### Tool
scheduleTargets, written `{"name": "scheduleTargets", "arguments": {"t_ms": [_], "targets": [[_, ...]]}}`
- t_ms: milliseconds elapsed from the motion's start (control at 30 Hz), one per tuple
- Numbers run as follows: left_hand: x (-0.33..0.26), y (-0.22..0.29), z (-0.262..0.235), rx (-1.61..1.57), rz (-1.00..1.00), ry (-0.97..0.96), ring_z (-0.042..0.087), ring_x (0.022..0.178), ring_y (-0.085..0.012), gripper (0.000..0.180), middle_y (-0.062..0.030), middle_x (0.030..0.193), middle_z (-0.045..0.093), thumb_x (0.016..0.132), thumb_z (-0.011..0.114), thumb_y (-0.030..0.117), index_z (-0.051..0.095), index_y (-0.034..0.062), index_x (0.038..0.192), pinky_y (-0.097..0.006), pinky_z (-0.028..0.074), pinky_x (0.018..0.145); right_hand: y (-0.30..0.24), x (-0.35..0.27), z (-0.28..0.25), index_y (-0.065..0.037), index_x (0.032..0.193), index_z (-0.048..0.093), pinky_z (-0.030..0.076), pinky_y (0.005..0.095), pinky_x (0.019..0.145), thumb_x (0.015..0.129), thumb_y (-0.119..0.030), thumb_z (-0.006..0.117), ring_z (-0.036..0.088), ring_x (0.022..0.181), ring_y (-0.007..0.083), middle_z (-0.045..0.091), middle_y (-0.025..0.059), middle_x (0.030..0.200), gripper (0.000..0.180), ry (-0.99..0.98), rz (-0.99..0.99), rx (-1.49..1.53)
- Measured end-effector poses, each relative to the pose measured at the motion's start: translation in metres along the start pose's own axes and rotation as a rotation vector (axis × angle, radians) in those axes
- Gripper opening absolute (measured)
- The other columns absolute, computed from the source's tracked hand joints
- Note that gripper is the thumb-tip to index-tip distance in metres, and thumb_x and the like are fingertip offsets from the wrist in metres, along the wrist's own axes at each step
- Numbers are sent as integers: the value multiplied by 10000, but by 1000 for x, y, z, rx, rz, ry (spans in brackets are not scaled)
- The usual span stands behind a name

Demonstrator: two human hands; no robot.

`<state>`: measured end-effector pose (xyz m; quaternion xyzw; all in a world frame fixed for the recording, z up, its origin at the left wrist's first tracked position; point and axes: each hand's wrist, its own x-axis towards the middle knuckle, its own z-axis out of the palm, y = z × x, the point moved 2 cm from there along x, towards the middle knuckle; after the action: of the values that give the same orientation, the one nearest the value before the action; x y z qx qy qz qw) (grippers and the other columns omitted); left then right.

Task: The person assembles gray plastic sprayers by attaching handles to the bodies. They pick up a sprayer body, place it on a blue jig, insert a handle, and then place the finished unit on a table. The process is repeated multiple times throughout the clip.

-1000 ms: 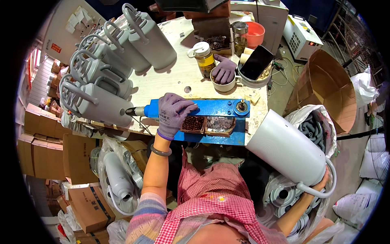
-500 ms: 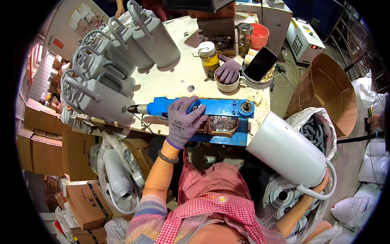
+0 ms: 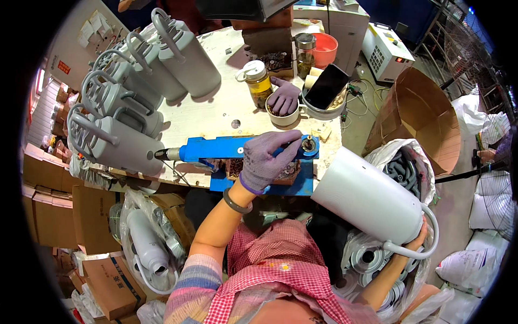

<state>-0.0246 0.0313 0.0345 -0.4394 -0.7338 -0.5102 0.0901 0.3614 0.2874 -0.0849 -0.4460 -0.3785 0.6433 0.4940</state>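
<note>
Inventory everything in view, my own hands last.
Table: one, pale, centre
Standing jugs: at least five, grey, table left
Tilted jug: one, grey, right of tool
Tool: one, blue, table's near edge
Jars: two, transparent, table right
Cup: one, white, before jars
Spare glove: one, purple-grey, on cup
Phone: one, black, beside cup
Bowl: one, red, behind phone
Floor unit: one, white, upper right
Open carton: one, brown, right
Closed cartons: several, brown, left
Sack: one, white, right
Bagged bottle: one, grey, lower left
Round parts: several, grey, lower right
Left grip: one, purple-grey, over tool
Right grip: one, bare, at tilted jug
</note>
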Motion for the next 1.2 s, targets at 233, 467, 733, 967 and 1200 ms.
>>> {"name": "scheduleTargets", "arguments": {"t_ms": [233, 467, 733, 967, 1200], "targets": [[13, 3, 10, 12, 147, -124, 709, 866, -239, 208, -112, 985, 728, 809, 747, 79, 719, 34, 1010, -322, 559, 769, 2, 5, -11, -56, 1143, 627, 537, 310, 833, 1016, -352, 437, 653, 943, 168, 676, 67, 1043, 374, 14, -34, -21], [19, -8, 15, -189, -189, -233, 653, 913, -171, 276, -95, 1044, 685, 812, 762, 91, 693, 15, 1069, -306, 528, 840, -24, 35, 16, -47, 1176, 591, 519, 302, 844, 1014, -347, 407, 634, 963, 154, 657, 63, 1067, 388, -93, -113, -45], [-30, -5, -8, -993, -634, -165, 612, 972, -158, 476, -102, 1075, 644, 958, 577, 98, 465, -34, 1401, -296, 505, 868, -56, 75, 123, -5, 1164, 588, 496, 309, 897, 995, -337, 398, 612, 1013, 183, 634, 106, 1110, 418, -335, -246, -133], [-103, -40, -64, -432, -742, 345, 593, 752, -120, 395, -51, 854, 674, 949, 630, 349, 666, -44, 970, -281, 465, 687, 17, 13, 255, 21, 1104, 600, 415, 341, 931, 864, -342, 450, 546, 1013, 224, 581, 134, 1081, 461, -761, -577, -346], [-113, -84, -117, -195, -813, 273, 583, 777, -114, 432, -28, 902, 640, 914, 699, 393, 614, -12, 1040, -276, 478, 701, 63, -20, 298, 37, 1092, 603, 387, 351, 954, 865, -350, 507, 529, 1026, 248, 556, 153, 1083, 459, -869, -485, -193]]}}
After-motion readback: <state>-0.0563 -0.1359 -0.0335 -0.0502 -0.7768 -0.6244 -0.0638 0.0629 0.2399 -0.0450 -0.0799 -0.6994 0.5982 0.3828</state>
